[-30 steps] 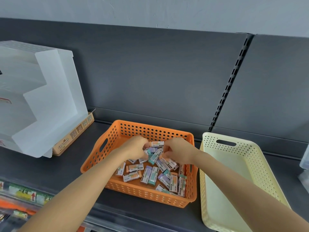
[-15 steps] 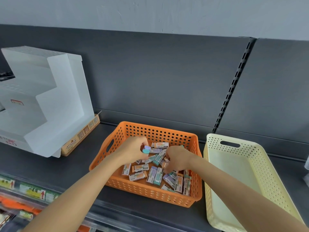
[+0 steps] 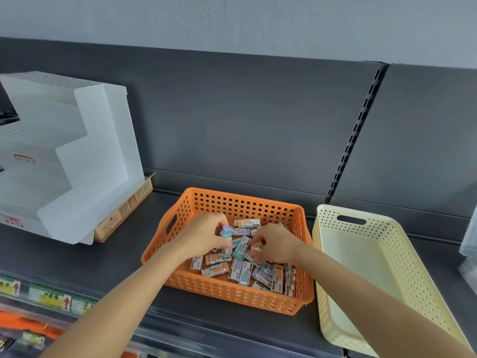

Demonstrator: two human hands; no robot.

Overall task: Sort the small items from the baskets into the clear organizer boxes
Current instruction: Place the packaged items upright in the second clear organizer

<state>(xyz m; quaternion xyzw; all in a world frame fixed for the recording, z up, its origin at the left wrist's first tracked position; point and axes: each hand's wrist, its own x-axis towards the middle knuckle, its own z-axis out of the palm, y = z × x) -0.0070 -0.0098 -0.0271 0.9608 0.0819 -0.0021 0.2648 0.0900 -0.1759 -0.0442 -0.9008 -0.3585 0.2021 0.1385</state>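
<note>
**Grip Status: Both Hands Engaged in the Orange Basket**

The left hand has its fingers curled round a small bundle of purple- and teal-ended erasers, held just above the pile. The right hand pinches a single orange-ended eraser between thumb and fingertips. Both hands are inside the orange perforated plastic basket, which sits on the dark grey metal shelf. A loose pile of small rectangular erasers in printed paper sleeves lies on the basket floor, mostly toward the near right corner.

Handling, as a judgement: each eraser is light, slightly yielding and not fragile. The sleeves look smooth and may slip, so take hold across the long sides of the sleeve, not at the exposed end. A bundle carried in one hand may shed pieces.

The translucent white stepped plastic organizer stands well to the left, resting on a flat tan cardboard box. A pale yellow perforated plastic basket sits just beside the orange one, on its right.

Limits of view:
- The left fingers hide how many erasers that hand holds.
- The frame edge cuts off the organizer's left part, and its compartments cannot be made out.
- A clear object at the right edge is cut off and cannot be identified.
- The sleeve print is too small to read.
</note>
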